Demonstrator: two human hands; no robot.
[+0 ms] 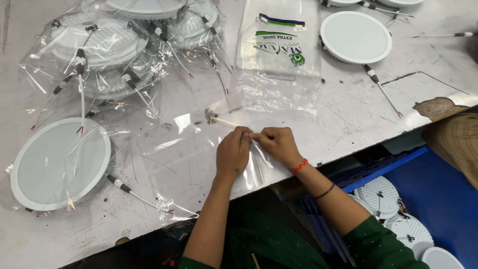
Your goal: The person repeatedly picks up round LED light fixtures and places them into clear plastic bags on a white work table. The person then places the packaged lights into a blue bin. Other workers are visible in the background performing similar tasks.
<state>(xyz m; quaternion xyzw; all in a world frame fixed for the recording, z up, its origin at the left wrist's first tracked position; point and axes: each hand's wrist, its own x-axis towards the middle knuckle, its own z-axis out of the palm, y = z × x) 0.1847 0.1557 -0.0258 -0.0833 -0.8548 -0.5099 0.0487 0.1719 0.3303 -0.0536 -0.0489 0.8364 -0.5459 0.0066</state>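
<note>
Both hands are seen together at the near edge of the tabletop [348, 119], a scratched white surface. The left hand [233, 153] and the right hand [279, 144] meet fingertip to fingertip, and the edge of a clear bag [199, 149] is pinched between them; each grip is closed on that thin plastic. The bag lies flat on the tabletop, spread out to the left of the hands and reaching away from them. A red band [299, 166] and a dark band [324, 191] are worn on the right wrist.

Left of the hands, a round white lamp [59, 164] is seen face up inside clear plastic, with a wired plug [119, 185] trailing from it toward the near edge. Beyond the hands and to the left, a heap of bagged lamps [114, 45] is piled, backs up, with thin leads sticking out. Straight beyond the hands, a stack of printed bags [279, 40] is laid, clear with green and purple marks. Beyond the hands and to the right, a bare lamp [355, 37] rests face up, its lead [382, 89] running back toward the near edge. Below the tabletop, to the right of the hands, more lamps [393, 209] are held in a blue bin [438, 189].
</note>
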